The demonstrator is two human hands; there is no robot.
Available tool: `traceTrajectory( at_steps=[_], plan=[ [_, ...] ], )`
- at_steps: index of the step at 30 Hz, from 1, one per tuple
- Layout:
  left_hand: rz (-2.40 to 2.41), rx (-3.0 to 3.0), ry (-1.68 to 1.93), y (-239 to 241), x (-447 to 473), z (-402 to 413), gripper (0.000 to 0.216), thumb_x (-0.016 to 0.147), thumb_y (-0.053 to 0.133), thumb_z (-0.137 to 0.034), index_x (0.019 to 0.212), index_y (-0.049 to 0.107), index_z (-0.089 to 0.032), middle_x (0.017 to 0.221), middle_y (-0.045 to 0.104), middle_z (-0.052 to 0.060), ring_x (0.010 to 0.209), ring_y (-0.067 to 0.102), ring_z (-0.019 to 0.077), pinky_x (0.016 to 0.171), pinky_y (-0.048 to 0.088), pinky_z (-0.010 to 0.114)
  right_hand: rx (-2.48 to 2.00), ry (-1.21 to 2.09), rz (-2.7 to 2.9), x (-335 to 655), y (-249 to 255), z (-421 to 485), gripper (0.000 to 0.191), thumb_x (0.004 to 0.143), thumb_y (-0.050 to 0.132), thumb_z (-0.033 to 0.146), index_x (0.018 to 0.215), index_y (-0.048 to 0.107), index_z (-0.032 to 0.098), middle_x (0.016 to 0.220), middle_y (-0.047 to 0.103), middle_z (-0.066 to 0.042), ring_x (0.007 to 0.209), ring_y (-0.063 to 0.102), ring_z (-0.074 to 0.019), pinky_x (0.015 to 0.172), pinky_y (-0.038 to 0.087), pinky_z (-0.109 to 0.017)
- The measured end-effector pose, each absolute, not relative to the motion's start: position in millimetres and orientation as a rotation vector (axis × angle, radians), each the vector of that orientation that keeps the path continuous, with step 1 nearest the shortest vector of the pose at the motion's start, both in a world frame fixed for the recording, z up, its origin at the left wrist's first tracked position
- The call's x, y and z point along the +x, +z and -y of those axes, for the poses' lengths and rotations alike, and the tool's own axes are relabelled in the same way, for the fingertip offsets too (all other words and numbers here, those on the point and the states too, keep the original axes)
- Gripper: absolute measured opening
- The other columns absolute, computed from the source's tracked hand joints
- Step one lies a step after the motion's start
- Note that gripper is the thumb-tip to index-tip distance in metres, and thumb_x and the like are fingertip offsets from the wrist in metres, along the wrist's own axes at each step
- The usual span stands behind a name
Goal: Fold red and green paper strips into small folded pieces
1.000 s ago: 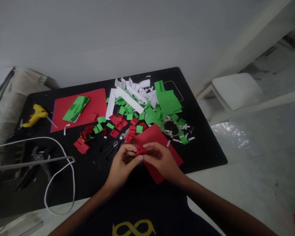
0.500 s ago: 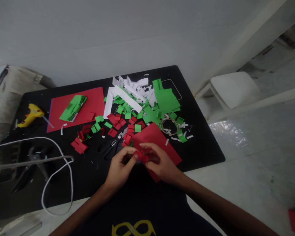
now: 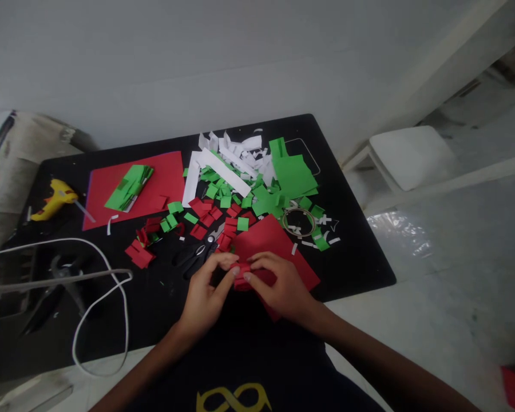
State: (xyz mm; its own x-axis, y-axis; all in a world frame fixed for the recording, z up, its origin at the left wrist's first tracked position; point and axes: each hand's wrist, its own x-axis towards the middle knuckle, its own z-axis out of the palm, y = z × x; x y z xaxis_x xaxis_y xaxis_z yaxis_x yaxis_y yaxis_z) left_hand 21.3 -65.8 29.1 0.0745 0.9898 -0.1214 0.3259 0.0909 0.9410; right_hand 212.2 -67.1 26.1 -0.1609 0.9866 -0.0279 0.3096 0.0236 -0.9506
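Since half a second ago both hands have closed in a bit, fingertips now meeting over the small red paper piece point(image 3: 241, 276); little else has shifted. Left hand point(image 3: 206, 294) has thumb and forefinger curled shut on the piece's left end, right hand point(image 3: 278, 286) pinches its right end the same way (rest of the fingers loosely bent, piece mostly hidden between them). Piece sits just above the near edge of the black table point(image 3: 360, 252), right in front of the person's chest.

Under and just beyond the right hand: red paper sheet point(image 3: 278, 240), lying flat, partly covered by the hand. Just beyond the left hand: black scissors point(image 3: 196, 256), lying flat. Further out from both hands: pile of green squares point(image 3: 240, 197), loose red squares point(image 3: 206, 212), white strips point(image 3: 227, 163) and a larger green sheet point(image 3: 292, 174). Tape ring point(image 3: 298, 221) beyond the right hand, near the red sheet's far corner.

Well to the left of the left hand: second red sheet point(image 3: 163, 177) with a green stack point(image 3: 129, 187) on it, yellow glue gun point(image 3: 54, 198) at the far left edge, white cable point(image 3: 111, 274) looping nearer in.
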Motion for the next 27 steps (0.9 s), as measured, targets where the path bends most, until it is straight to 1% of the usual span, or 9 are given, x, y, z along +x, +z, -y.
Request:
traceTrajectory(
  at_steps=[2,5,8,11,14,17,20,23,27],
  plan=[
    [-1.390,1.349,0.871,28.1,21.2,66.6,0.019,0.093,0.071,-0.031,0.110,0.072,-0.023,0.096,0.075,0.002,0.090,0.070,0.0180,0.083,0.056,0.028,-1.343,1.159,1.551,210.9,28.3,66.4,0.006,0.090,0.072,0.024,0.095,0.073,0.021,0.107,0.079,-0.009,0.101,0.075,-0.0240,0.093,0.058,-0.039],
    [-1.335,1.284,0.892,27.7,22.0,66.2,0.020,0.091,0.074,-0.031,0.109,0.070,-0.023,0.093,0.075,0.002,0.088,0.072,0.0174,0.083,0.057,0.028,-1.342,1.208,1.470,209.6,32.8,64.6,0.015,0.089,0.070,0.021,0.104,0.067,0.023,0.101,0.077,-0.006,0.094,0.075,-0.0211,0.088,0.060,-0.036],
    [-1.300,1.199,0.954,29.4,23.6,64.6,0.021,0.089,0.077,-0.032,0.104,0.068,-0.021,0.087,0.074,0.001,0.082,0.072,0.0166,0.080,0.058,0.028,-1.363,1.251,1.383,209.5,35.8,63.2,0.012,0.089,0.070,0.022,0.099,0.062,0.023,0.096,0.074,-0.003,0.092,0.075,-0.0195,0.086,0.059,-0.033],
    [-1.297,1.155,1.013,32.5,25.4,62.7,0.022,0.087,0.079,-0.032,0.102,0.067,-0.021,0.083,0.073,0.000,0.079,0.071,0.0147,0.078,0.058,0.026,-1.354,1.241,1.355,209.7,37.1,62.8,0.007,0.091,0.069,0.024,0.091,0.062,0.023,0.090,0.071,-0.002,0.087,0.072,-0.0186,0.083,0.058,-0.032],
    [-1.317,1.157,1.059,35.1,27.2,62.1,0.024,0.086,0.081,-0.030,0.103,0.066,-0.021,0.086,0.072,0.000,0.077,0.069,0.0135,0.077,0.058,0.025,-1.301,1.216,1.408,209.4,38.4,62.8,0.006,0.092,0.066,0.021,0.087,0.065,0.023,0.087,0.073,-0.002,0.084,0.072,-0.0186,0.082,0.057,-0.032],
    [-1.360,1.218,1.107,35.3,27.3,64.0,0.023,0.086,0.080,-0.027,0.102,0.065,-0.021,0.091,0.073,0.001,0.082,0.071,0.0147,0.080,0.058,0.026,-1.260,1.158,1.434,208.8,39.8,62.4,0.014,0.093,0.062,0.016,0.088,0.072,0.024,0.090,0.078,-0.003,0.088,0.073,-0.0198,0.085,0.057,-0.034],
    [-1.396,1.354,1.123,34.5,24.6,66.8,0.015,0.087,0.079,-0.024,0.097,0.068,-0.022,0.090,0.074,0.001,0.086,0.072,0.0158,0.081,0.057,0.026,-1.240,1.147,1.386,208.6,41.1,61.7,0.020,0.092,0.062,0.013,0.091,0.078,0.024,0.094,0.080,-0.003,0.092,0.075,-0.0200,0.087,0.058,-0.035],
    [-1.392,1.445,1.045,36.5,21.3,67.1,0.004,0.091,0.075,-0.025,0.094,0.074,-0.023,0.091,0.077,0.001,0.086,0.072,0.0166,0.083,0.057,0.027,-1.230,1.156,1.380,209.1,42.7,61.4,0.018,0.090,0.067,0.012,0.093,0.080,0.025,0.096,0.081,-0.004,0.093,0.076,-0.0201,0.087,0.060,-0.035],
    [-1.390,1.387,0.990,43.2,21.0,64.2,0.009,0.090,0.076,-0.028,0.096,0.079,-0.023,0.096,0.080,0.003,0.090,0.074,0.0190,0.086,0.059,0.031,-1.227,1.183,1.370,210.2,45.3,62.2,0.014,0.087,0.075,0.016,0.095,0.081,0.027,0.099,0.082,-0.003,0.095,0.077,-0.0213,0.091,0.060,-0.037]
  ],
)
